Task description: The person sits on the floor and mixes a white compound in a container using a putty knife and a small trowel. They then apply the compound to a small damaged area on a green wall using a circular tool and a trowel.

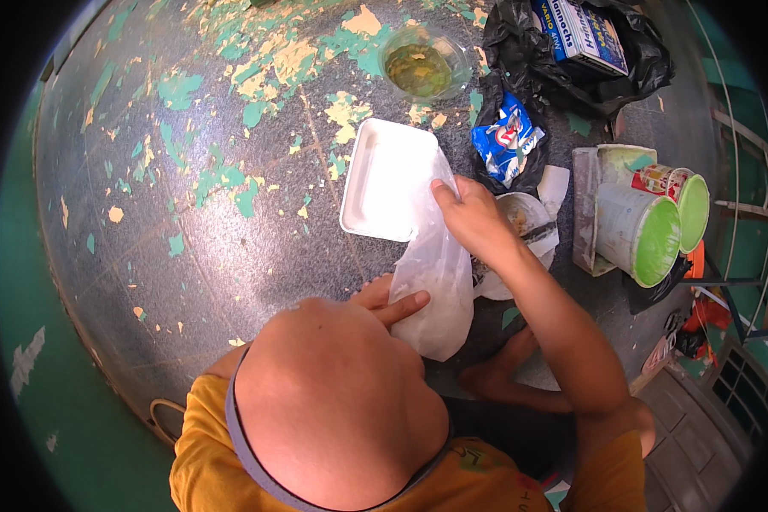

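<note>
Plastic bag, translucent white: being held over the floor, its upper end overlapping the right side of a white foam tray. Right hand: bag being pinched between thumb and fingers near the tray. Left hand: thumb being laid on the bag; whether a grip is being closed cannot be told. Progress, as judged: partway; an overlap is being shown, neither full covering nor full parting. Obscured: left wrist being hidden behind the person's own body; tray edge being blurred by plastic; bag contents, if any, unclear.
</note>
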`<state>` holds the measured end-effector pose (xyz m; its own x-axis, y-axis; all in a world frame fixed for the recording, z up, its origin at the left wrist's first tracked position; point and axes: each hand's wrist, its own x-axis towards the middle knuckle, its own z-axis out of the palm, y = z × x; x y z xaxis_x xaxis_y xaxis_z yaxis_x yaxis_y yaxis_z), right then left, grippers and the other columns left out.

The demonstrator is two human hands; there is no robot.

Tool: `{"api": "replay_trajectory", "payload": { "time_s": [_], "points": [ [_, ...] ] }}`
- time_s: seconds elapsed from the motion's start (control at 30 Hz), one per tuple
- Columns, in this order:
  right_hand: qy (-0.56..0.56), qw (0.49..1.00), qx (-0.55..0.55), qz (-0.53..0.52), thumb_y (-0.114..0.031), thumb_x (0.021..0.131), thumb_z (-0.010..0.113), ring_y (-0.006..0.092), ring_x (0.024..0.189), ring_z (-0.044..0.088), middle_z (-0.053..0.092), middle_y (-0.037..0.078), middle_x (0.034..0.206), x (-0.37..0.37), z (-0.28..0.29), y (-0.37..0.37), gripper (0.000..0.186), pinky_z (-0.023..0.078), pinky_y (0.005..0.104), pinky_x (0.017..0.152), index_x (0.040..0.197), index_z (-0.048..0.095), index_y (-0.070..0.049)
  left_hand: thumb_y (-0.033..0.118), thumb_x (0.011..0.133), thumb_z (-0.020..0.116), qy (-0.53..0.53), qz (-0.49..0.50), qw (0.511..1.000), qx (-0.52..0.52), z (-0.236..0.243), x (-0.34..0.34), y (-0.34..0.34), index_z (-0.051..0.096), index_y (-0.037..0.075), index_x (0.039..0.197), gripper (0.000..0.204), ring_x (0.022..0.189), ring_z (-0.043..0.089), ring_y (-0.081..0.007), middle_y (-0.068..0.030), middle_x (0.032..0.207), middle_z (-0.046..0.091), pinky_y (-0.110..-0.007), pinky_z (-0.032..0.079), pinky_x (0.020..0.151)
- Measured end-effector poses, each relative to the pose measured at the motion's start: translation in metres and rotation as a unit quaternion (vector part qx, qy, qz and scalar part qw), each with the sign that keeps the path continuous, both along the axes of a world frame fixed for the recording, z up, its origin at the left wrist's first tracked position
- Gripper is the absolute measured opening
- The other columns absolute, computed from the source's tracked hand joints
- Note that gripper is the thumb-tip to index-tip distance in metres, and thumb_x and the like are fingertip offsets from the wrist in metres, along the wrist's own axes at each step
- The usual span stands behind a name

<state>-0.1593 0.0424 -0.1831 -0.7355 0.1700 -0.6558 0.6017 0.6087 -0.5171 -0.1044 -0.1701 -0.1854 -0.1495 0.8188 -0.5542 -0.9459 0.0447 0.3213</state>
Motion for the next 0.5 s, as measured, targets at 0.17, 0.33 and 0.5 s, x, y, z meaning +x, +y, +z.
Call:
{"api": "replay_trajectory", "payload": {
  "time_s": [0.17, 0.33, 0.5],
  "points": [
    [0.034, 0.998, -0.045, 0.014, -0.036, 0.1, 0.047, 0.0445, 0.106, 0.063, 0.066, 0.03, 0.108, 0.01, 0.012, 0.007, 0.05, 0.047, 0.0464, 0.092, 0.119, 0.059, 0.008, 0.029, 0.103, 0.055, 0.137, -0.085, 0.987, 0.009, -0.032, 0.01, -0.003, 0.038, 0.003, 0.145, 0.053, 0.122, 0.055, -0.019, -0.0104, 0.131, 0.059, -0.037, 0.044, 0.103],
    [0.065, 0.994, -0.089, 0.002, -0.035, 0.101, 0.052, 0.0329, 0.089, 0.067, 0.069, 0.022, 0.095, 0.024, 0.016, 0.015, 0.043, 0.05, 0.041, 0.081, 0.115, 0.061, 0.003, 0.026, 0.103, 0.053, 0.224, -0.103, 0.969, 0.015, -0.054, 0.021, -0.001, 0.039, 0.002, 0.144, 0.049, 0.119, 0.056, -0.0175, -0.0099, 0.128, 0.06, -0.036, 0.046, 0.101],
    [0.123, 0.982, -0.145, -0.019, -0.03, 0.102, 0.054, 0.0188, 0.077, 0.064, 0.069, 0.014, 0.088, 0.033, 0.028, 0.011, 0.035, 0.05, 0.0342, 0.07, 0.116, 0.062, 0.001, 0.023, 0.103, 0.053, 0.23, -0.096, 0.968, -0.006, -0.056, 0.025, -0.003, 0.042, 0.002, 0.142, 0.045, 0.118, 0.056, -0.0171, -0.0097, 0.126, 0.06, -0.036, 0.046, 0.1]
  ]
}}
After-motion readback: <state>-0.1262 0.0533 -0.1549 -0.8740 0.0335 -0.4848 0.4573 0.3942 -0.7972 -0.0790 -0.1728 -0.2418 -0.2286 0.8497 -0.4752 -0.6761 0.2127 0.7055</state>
